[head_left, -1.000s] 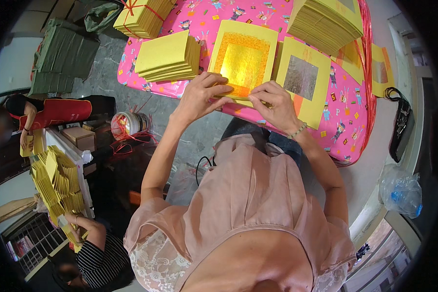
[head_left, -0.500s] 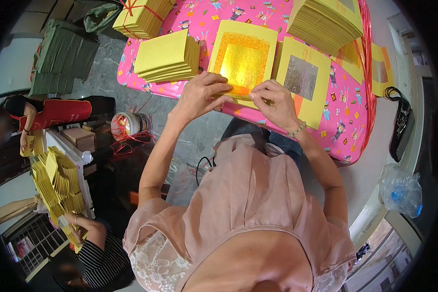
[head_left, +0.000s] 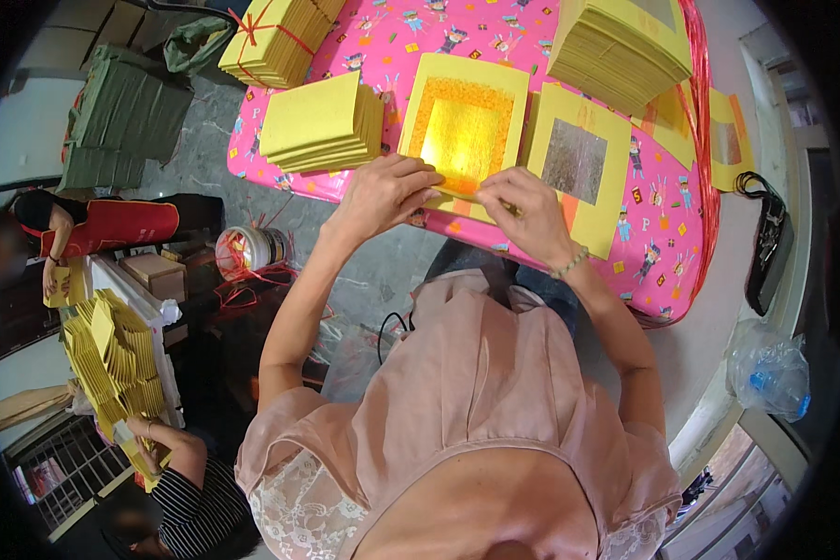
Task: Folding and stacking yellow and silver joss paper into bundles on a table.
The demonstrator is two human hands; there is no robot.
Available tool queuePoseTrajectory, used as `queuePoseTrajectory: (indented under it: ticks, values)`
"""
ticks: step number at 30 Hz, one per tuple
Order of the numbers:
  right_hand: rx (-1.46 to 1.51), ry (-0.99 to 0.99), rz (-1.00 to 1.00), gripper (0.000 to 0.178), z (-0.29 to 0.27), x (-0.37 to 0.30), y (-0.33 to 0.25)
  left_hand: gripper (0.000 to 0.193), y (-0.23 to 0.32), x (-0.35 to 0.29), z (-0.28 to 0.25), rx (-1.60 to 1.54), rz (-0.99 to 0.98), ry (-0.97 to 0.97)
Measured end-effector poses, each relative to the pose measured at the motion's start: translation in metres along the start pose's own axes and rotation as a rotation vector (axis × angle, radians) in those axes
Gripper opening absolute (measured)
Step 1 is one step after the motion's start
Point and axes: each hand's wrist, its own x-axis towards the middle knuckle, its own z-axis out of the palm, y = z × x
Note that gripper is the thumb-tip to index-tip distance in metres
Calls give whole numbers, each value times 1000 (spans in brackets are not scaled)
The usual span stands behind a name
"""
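Fingers point(head_left: 418, 183) of our left hand point(head_left: 383, 191) lie pressed together on the near edge of the gold-foil sheet point(head_left: 464, 131), while the fingers of our right hand point(head_left: 523, 213) pinch that same edge just beside them, so the yellow paper lies flat on the worktop point(head_left: 667, 252) right under and beyond both hands. Just right of our fingers rests a silver-foil sheet point(head_left: 574, 161); beyond and to the left sits a stack of folded yellow sheets point(head_left: 322, 121), with a tied yellow bundle point(head_left: 271, 37) farther off and a tall paper pile point(head_left: 621, 47) beyond to the right.
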Motion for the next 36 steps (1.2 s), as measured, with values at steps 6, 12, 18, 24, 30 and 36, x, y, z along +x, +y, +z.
queuePoseTrajectory:
  ticks: [6, 12, 18, 24, 30, 36]
  values:
    - [-277, -18, -177, 17, -7, 7, -7, 22, 0, 16, -13, 40, -89, -147]
    - [-121, 84, -19, 18, -25, 46, 4, 49, 12, 39, -6, 191, 42, 388]
    - [-68, 147, 142, 24, -35, 99, 44, 63, 11, 51, 25, 164, -45, 276]
    - [-146, 118, 204, 29, -32, 126, 85, 65, 2, 70, 42, 216, -122, 136]
    - [-344, 82, 159, 31, -30, 137, 94, 66, -6, 75, 46, 199, -156, 77]
    - [-338, -137, 282, 38, -21, 155, 76, 65, -6, 78, 47, 189, -168, 54]
